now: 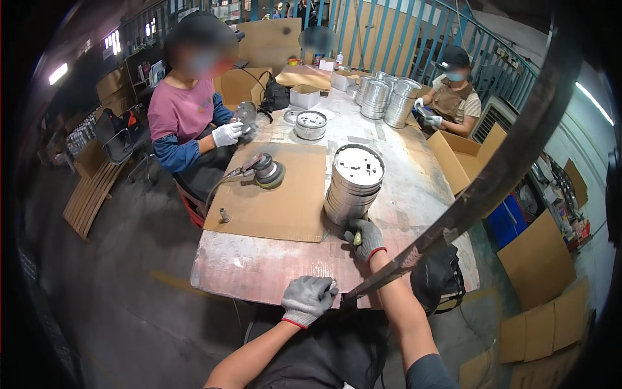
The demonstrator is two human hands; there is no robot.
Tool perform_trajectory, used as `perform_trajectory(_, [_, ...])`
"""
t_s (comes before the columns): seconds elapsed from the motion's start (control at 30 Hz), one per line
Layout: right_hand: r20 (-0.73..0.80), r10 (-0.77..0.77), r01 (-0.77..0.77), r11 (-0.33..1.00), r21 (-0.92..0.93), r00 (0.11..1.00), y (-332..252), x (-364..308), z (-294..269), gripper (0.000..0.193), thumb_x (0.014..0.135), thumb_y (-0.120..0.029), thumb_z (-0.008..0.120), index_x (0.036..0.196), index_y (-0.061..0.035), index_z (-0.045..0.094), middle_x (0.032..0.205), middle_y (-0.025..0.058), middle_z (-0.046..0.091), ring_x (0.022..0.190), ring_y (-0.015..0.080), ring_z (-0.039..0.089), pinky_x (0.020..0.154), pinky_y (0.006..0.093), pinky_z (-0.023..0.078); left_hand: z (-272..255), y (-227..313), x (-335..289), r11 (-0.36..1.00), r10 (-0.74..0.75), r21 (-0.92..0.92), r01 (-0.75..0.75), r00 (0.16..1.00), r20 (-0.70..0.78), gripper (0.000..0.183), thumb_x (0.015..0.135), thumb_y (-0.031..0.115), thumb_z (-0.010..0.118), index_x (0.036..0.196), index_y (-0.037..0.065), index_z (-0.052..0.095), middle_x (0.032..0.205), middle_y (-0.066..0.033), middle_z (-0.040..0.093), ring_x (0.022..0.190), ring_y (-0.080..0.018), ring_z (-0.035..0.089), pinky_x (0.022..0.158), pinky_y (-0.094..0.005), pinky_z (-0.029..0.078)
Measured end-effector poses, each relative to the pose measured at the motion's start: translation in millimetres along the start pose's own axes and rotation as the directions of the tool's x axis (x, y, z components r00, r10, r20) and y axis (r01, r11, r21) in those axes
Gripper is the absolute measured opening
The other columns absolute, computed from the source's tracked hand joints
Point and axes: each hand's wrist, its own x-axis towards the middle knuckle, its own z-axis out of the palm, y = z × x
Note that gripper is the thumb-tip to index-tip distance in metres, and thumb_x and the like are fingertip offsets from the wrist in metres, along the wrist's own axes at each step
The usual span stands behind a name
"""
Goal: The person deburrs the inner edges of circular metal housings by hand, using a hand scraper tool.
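My left hand [308, 299], in a grey glove with a red cuff, rests closed at the table's near edge; what its curled fingers hold, if anything, is hidden. My right hand [367, 240], gloved the same way, is curled round a small yellow-green object [357, 238] whose kind I cannot make out. It is close beside the foot of a tall stack of round metal parts [350, 194]. The stack's top part has a flat face with several dark cutouts. Left of it, a disc sander [267, 171] lies on a cardboard sheet [285, 214].
A dark metal bar [466, 194] slants across my right side. A co-worker [184, 120] at the left holds a round metal part; another person [457, 97] sits far right. Shiny metal cylinders [382, 100] stand farther back. An open carton [466, 152] is at the right edge.
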Motion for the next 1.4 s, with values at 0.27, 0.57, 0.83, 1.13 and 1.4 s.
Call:
perform_trajectory(0.27, [0.065, 0.018, -0.019, 1.0, 0.006, 0.998, -12, 35, 13, 0.039, 0.094, -0.011, 0.063, 0.131, -0.0159, 0.052, 0.112, 0.0112, 0.061, 0.064, 0.0243, 0.065, 0.052, 0.0376, 0.062, 0, -1, -1, 0.997, -0.012, 0.073, 0.008, 0.999, 0.046, 0.011, 0.073, 0.021, 0.07, 0.083, 0.016, 0.071, 0.075, -0.0083, 0.07, 0.073, -0.0324, 0.067, 0.067, -0.0464, 0.052])
perform_trajectory(0.57, [0.12, -0.047, 0.033, 0.993, 0.116, 0.992, -5, 35, 10, 0.037, 0.094, -0.012, 0.064, 0.128, -0.0068, 0.052, 0.116, 0.019, 0.068, 0.064, 0.0259, 0.07, 0.051, 0.0418, 0.059, 9, 0, -4, 0.989, 0.044, 0.14, -0.036, 0.998, -0.05, 0.011, 0.075, 0.022, 0.071, 0.086, 0.018, 0.07, 0.079, -0.0044, 0.072, 0.075, -0.0295, 0.068, 0.068, -0.0451, 0.053])
perform_trajectory(0.83, [0.122, -0.312, 0.314, 0.949, 0.005, 0.942, 12, -82, -94, 0.029, 0.094, -0.018, 0.066, 0.118, -0.0027, 0.062, 0.086, 0.0056, 0.068, 0.065, 0.0174, 0.065, 0.051, 0.0314, 0.051, -4, 0, -2, 0.996, 0.013, 0.086, -0.016, 0.999, 0.034, 0.008, 0.075, 0.022, 0.067, 0.076, 0.014, 0.065, 0.074, -0.0095, 0.067, 0.075, -0.0326, 0.065, 0.069, -0.0483, 0.05])
perform_trajectory(1.13, [-0.477, -0.385, 0.185, 0.892, -0.413, 0.79, 94, -377, -151, 0.068, 0.092, -0.014, 0.074, 0.153, -0.0041, 0.045, 0.102, 0.0072, 0.074, 0.083, 0.0098, 0.068, 0.073, 0.0256, 0.056, 11, -18, -3, 0.985, 0.168, 0.041, -0.167, 0.985, -0.028, 0.014, 0.07, 0.014, 0.071, 0.078, 0.01, 0.06, 0.073, -0.0113, 0.062, 0.075, -0.0342, 0.062, 0.069, -0.0476, 0.05])
perform_trajectory(1.4, [-0.455, -0.57, 0.057, 0.664, -0.746, 0.684, 154, -460, -132, 0.064, 0.092, -0.043, 0.066, 0.148, -0.012, 0.054, 0.141, 0.0158, 0.062, 0.123, 0.0354, 0.063, 0.104, 0.0389, 0.05, 59, -92, -15, 0.78, -0.102, -0.594, 0.197, 0.976, 0.19, 0.032, 0.09, 0.01, 0.069, 0.12, -0.001, 0.069, 0.108, -0.0123, 0.072, 0.096, -0.0224, 0.068, 0.089, -0.0319, 0.054])
